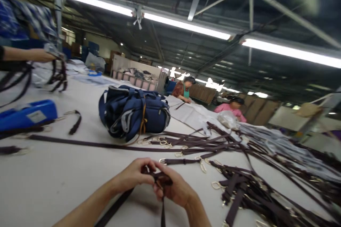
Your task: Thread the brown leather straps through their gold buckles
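Note:
Over the near part of the white table, my left hand (135,175) and my right hand (176,186) meet around a dark brown strap (163,204). The fingers of both hands are closed on it, and a small metal fitting shows between them. One length of strap trails down under my left forearm, another hangs from my right hand. Just beyond my fingertips lies a short brown strap (182,161) with gold-coloured hardware. A long brown strap (87,143) runs across the table farther back. What my fingertips do inside the fold is partly hidden.
A navy bundle of bags (154,113), tied with cord, stands mid-table. Piled brown straps (245,188) with metal clips spread to the right. At left lie a blue bin (34,113) and a co-worker's arm (29,55) holding straps. Two people work beyond the table.

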Tool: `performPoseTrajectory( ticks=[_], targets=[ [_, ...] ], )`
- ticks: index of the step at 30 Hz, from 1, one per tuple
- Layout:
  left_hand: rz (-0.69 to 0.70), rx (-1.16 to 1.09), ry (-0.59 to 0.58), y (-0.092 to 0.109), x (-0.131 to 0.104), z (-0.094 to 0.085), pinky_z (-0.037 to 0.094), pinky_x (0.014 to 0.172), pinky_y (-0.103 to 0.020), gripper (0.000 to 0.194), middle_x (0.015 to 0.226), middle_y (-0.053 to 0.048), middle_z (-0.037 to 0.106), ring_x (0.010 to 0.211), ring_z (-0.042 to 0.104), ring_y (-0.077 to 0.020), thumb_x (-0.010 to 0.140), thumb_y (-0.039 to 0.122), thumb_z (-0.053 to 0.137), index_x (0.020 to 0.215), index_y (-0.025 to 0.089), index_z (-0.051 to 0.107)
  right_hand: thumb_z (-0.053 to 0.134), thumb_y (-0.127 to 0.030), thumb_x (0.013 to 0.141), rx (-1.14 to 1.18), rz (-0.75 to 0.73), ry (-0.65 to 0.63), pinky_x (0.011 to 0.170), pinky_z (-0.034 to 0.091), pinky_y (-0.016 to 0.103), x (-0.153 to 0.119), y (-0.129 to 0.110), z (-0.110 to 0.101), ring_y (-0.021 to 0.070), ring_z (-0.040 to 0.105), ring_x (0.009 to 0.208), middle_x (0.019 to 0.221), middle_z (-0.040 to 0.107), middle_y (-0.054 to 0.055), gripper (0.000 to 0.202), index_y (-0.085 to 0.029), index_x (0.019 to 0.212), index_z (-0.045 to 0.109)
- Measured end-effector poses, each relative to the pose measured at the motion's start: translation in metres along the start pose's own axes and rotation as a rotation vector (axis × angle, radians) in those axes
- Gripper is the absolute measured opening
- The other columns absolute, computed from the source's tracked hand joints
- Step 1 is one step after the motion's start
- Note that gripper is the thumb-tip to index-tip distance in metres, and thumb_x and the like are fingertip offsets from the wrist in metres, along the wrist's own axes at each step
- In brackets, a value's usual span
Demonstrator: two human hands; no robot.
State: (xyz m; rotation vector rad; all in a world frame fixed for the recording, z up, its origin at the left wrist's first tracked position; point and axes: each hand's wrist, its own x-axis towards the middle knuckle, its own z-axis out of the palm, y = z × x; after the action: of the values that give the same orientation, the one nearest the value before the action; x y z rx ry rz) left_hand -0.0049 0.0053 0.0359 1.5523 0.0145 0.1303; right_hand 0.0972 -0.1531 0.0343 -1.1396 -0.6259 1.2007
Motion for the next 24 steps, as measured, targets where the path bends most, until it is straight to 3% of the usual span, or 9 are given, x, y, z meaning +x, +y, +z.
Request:
performPoseTrajectory(
  ticks=[4, 7, 13, 18, 22, 24],
  targets=[
    [-0.073, 0.053, -0.011, 0.005, -0.002, -0.008, 0.035, 0.053, -0.021, 0.025, 0.066, 0.003, 0.060, 0.056, 0.048, -0.0089, 0.058, 0.020, 0.068, 0.080, 0.015, 0.059, 0.059, -0.054, 0.085, 0.005, -0.051, 0.050, 0.049, 0.039, 0.022, -0.002, -0.003, -0.001, 0.0098, 0.052, 0.049, 0.069, 0.067, 0.003, 0.064, -0.015, 0.134, 0.049],
    [-0.118, 0.045, 0.011, 0.002, -0.001, -0.012, 0.036, 0.053, -0.021, 0.022, 0.058, 0.004, 0.058, 0.054, 0.050, -0.0097, 0.056, 0.017, 0.065, 0.077, 0.015, 0.058, 0.066, -0.056, 0.078, -0.084, -0.060, 0.121, 0.043, 0.031, 0.020, 0.003, 0.000, 0.001, 0.0075, 0.043, 0.042, 0.058, 0.060, -0.002, 0.070, -0.013, 0.131, 0.051],
    [-0.310, 0.102, 0.035, -0.006, 0.000, -0.015, 0.036, 0.051, -0.022, 0.025, 0.055, 0.005, 0.059, 0.051, 0.051, -0.0111, 0.052, 0.020, 0.068, 0.075, 0.017, 0.058, 0.059, -0.074, 0.073, -0.284, -0.043, 0.260, 0.040, 0.019, 0.021, 0.010, 0.002, 0.005, 0.0070, 0.037, 0.038, 0.048, 0.051, -0.004, 0.067, -0.012, 0.100, 0.065],
    [-0.347, -0.126, -0.076, -0.004, -0.001, -0.017, 0.035, 0.046, -0.021, 0.032, 0.068, 0.001, 0.063, 0.046, 0.054, -0.0110, 0.055, 0.036, 0.072, 0.073, 0.017, 0.053, 0.058, -0.075, 0.073, 0.039, 0.010, 0.139, 0.044, 0.027, 0.022, 0.003, -0.002, 0.003, 0.0078, 0.042, 0.044, 0.057, 0.058, 0.001, 0.067, -0.012, 0.090, 0.070],
    [-0.326, -0.285, -0.110, 0.001, -0.002, -0.018, 0.040, 0.044, -0.022, 0.043, 0.067, 0.000, 0.062, 0.048, 0.056, -0.0113, 0.055, 0.043, 0.078, 0.069, 0.017, 0.047, 0.068, -0.065, 0.072, 0.185, 0.030, -0.009, 0.049, 0.032, 0.022, -0.001, -0.003, 0.000, 0.0082, 0.044, 0.050, 0.071, 0.064, 0.005, 0.062, -0.012, 0.103, 0.071],
    [-0.314, -0.331, -0.111, 0.004, -0.003, -0.018, 0.041, 0.045, -0.021, 0.045, 0.064, 0.000, 0.061, 0.051, 0.058, -0.0123, 0.054, 0.042, 0.080, 0.067, 0.018, 0.045, 0.068, -0.065, 0.074, 0.182, 0.026, -0.019, 0.049, 0.030, 0.022, -0.002, -0.003, -0.002, 0.0073, 0.042, 0.050, 0.072, 0.064, 0.005, 0.062, -0.014, 0.109, 0.070]
  ],
)
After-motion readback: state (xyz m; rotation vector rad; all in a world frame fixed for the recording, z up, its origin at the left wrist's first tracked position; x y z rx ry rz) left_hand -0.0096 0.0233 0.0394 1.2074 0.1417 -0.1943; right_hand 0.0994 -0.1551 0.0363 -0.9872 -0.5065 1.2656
